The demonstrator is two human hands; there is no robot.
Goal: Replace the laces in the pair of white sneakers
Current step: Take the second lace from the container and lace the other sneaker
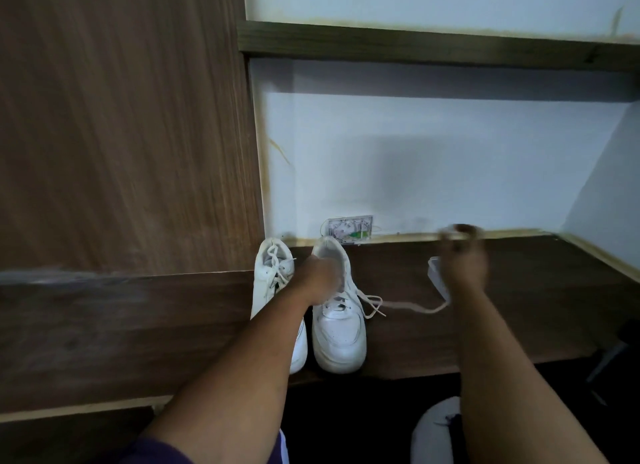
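Note:
Two white sneakers stand side by side on a dark wooden desk point(519, 308), toes toward me. The left sneaker point(273, 273) keeps its laces. My left hand point(320, 278) grips the right sneaker point(341, 332) around its opening. A loose cream lace point(408, 306) trails from that shoe's eyelets across the desk to the right. My right hand point(464, 256) is raised and blurred, with the lace's far end pinched in its fingers.
A small white object point(437, 273) lies on the desk partly behind my right hand. A wall socket plate point(349, 229) sits at the desk's back edge. A tall wooden panel point(121, 134) stands to the left and a shelf point(433, 44) above.

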